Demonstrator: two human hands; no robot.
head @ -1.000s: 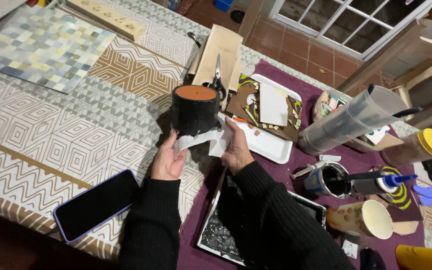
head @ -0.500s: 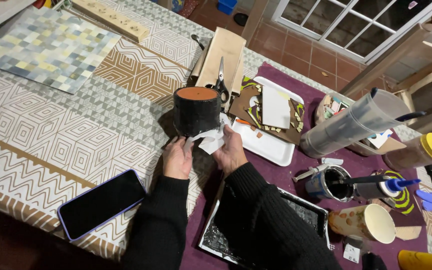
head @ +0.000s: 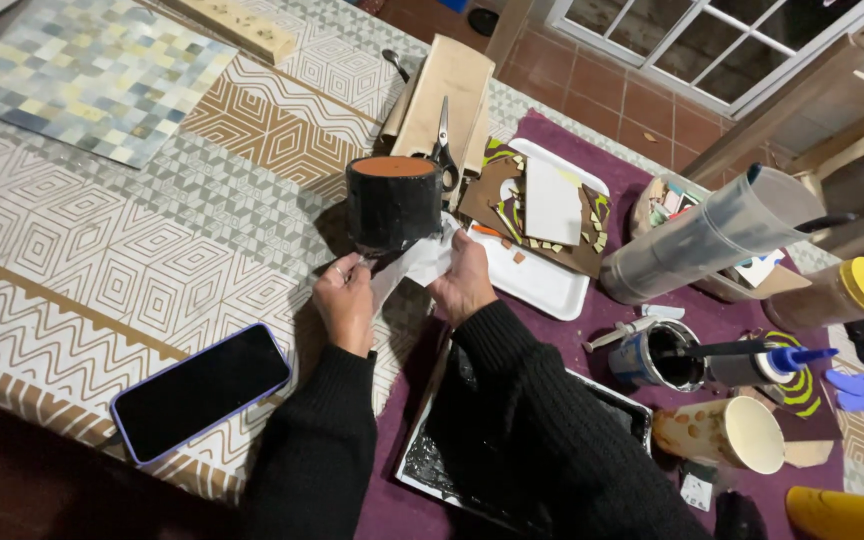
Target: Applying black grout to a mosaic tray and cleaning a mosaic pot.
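Between both hands: white paper (head: 420, 262) | left hand (head: 345, 302), right hand (head: 465, 283) grips pinched shut on it | black pot (head: 393, 203) just beyond.

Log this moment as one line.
left hand: holds white paper | right hand: holds same paper | black pot: upright, beside hands | phone: flat

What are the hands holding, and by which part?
Both hands, left hand and right hand, pinch a crumpled white paper by its opposite ends, just below the black pot.
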